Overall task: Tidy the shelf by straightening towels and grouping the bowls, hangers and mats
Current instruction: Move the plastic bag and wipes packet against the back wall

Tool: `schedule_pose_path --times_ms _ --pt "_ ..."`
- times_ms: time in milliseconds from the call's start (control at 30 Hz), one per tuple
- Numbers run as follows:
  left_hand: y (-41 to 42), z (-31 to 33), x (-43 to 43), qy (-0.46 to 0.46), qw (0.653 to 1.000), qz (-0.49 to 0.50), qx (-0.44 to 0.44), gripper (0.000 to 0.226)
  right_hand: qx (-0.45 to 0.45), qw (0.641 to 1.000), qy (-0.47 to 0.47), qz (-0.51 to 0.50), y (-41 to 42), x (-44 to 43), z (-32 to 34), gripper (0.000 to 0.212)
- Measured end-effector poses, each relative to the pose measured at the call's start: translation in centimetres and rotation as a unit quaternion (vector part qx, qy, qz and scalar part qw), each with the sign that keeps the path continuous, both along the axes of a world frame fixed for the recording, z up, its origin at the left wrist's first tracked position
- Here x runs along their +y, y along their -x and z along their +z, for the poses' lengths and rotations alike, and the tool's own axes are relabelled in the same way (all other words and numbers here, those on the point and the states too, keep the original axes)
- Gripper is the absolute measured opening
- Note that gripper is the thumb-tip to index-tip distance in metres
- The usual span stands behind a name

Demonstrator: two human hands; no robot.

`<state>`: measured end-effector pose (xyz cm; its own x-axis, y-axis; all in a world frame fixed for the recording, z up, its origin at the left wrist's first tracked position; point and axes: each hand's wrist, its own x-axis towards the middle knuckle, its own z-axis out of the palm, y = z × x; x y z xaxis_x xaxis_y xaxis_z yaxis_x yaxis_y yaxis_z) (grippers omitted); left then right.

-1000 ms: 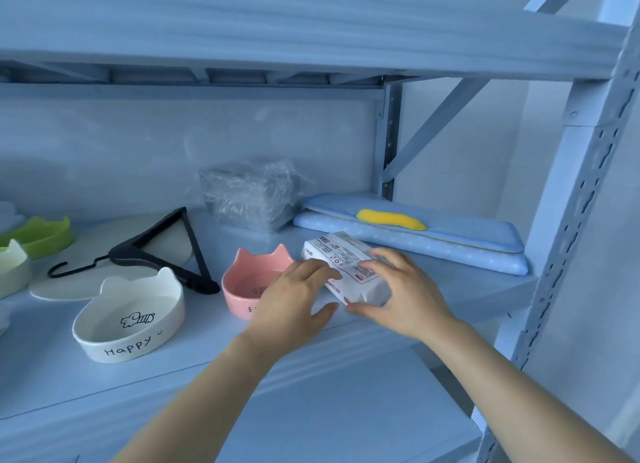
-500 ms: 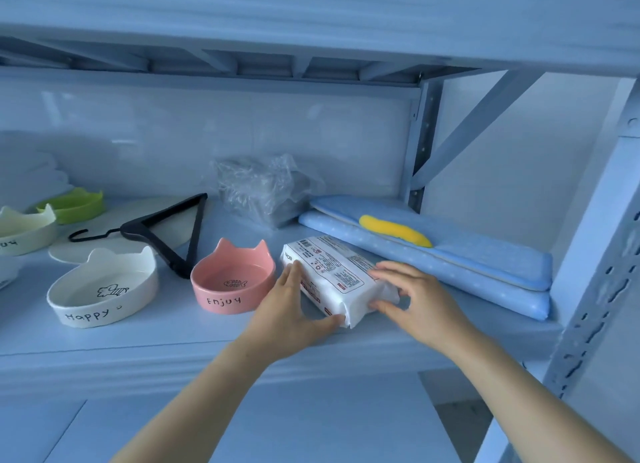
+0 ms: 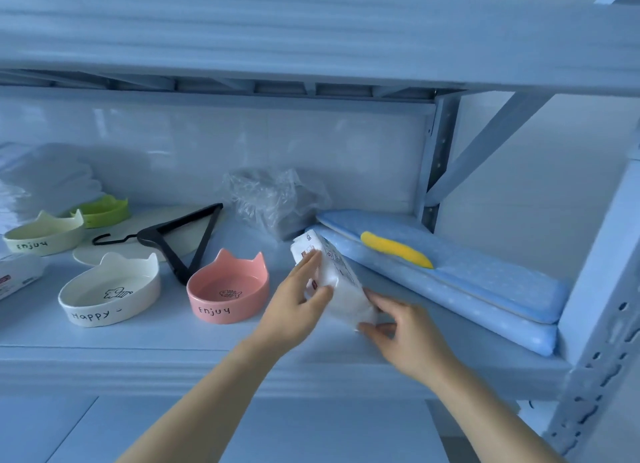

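Note:
A white wrapped towel pack (image 3: 341, 275) with a printed label stands tilted up on its long edge on the shelf (image 3: 138, 358). My left hand (image 3: 294, 306) grips its left side, thumb on the front face. My right hand (image 3: 398, 338) holds its near lower end. Just left of the pack sits a pink cat-ear bowl (image 3: 227, 292). Further left are a white "Happy" bowl (image 3: 107, 292), a cream bowl (image 3: 41, 234) and a green bowl (image 3: 102, 209). A black hanger (image 3: 180, 240) lies across a round white mat (image 3: 88, 254). Two blue mats (image 3: 485, 282) are stacked at the right.
A crumpled clear plastic bag (image 3: 273, 199) holding something grey sits at the back wall. Another white pack (image 3: 17, 275) shows at the left edge, with folded white towels (image 3: 45, 175) behind it. The shelf's upright post (image 3: 602, 289) and a diagonal brace close the right side.
The pack lay flat on the shelf; now it is tipped up on its edge between both hands and turned lengthways. My view has shifted left and lower.

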<state>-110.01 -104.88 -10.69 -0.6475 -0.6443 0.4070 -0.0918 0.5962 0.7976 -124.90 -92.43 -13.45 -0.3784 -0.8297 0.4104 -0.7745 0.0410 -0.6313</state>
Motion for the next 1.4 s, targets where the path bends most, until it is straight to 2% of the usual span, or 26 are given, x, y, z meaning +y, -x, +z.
schedule_pose_path --times_ms 100,200,300,433,500,600,800,967,1100,1167,1267,1333,1400 --pt "0.8 1.7 0.2 0.083 0.996 0.022 -0.009 0.07 -0.018 0.999 -0.014 0.045 -0.8 0.0 -0.2 0.029" --pt "1.9 3.0 0.6 0.15 0.988 -0.016 -0.042 0.075 0.023 1.0 -0.008 -0.009 -0.2 0.2 0.1 0.026" --pt "2.8 3.4 0.4 0.139 0.988 -0.055 -0.047 0.084 0.027 0.996 0.024 -0.084 1.3 0.9 1.2 0.053" --pt "3.3 2.5 0.7 0.128 0.99 -0.052 -0.032 0.09 0.052 0.995 0.075 -0.031 1.6 1.1 2.6 0.07" --pt "3.4 1.3 0.8 0.083 0.996 -0.021 -0.006 0.089 0.066 0.995 0.076 -0.002 1.4 1.0 3.2 0.068" --pt "3.3 -0.7 0.4 0.019 1.0 -0.002 -0.02 0.071 0.08 0.995 0.061 0.017 1.3 0.8 3.3 0.06" --pt "2.2 -1.2 -0.1 0.034 0.996 -0.022 -0.075 0.1 0.003 0.995 0.094 -0.013 0.8 0.3 2.9 0.042" --pt "1.1 -0.2 -0.6 0.115 0.985 -0.031 -0.129 0.08 -0.064 0.993 0.098 -0.035 0.7 -0.4 2.8 0.031" --pt "0.3 0.6 -0.7 0.21 0.957 -0.028 -0.197 0.073 -0.073 0.994 0.07 -0.031 0.6 -0.7 2.4 0.029" --pt "0.0 0.8 -0.5 0.252 0.942 -0.023 -0.222 0.068 -0.039 0.998 0.024 -0.047 0.8 -0.9 1.8 0.034" --pt "-0.3 0.8 0.1 0.304 0.924 -0.016 -0.231 0.06 0.02 0.997 -0.044 -0.063 0.9 -1.2 0.6 0.062" --pt "-0.3 0.2 -0.1 0.317 0.925 -0.006 -0.209 0.057 -0.019 0.999 -0.027 -0.035 0.6 -1.2 0.2 0.078" --pt "-0.5 -0.9 -0.6 0.311 0.934 -0.01 -0.176 0.056 -0.027 1.0 -0.007 -0.007 0.1 -1.1 0.3 0.082"
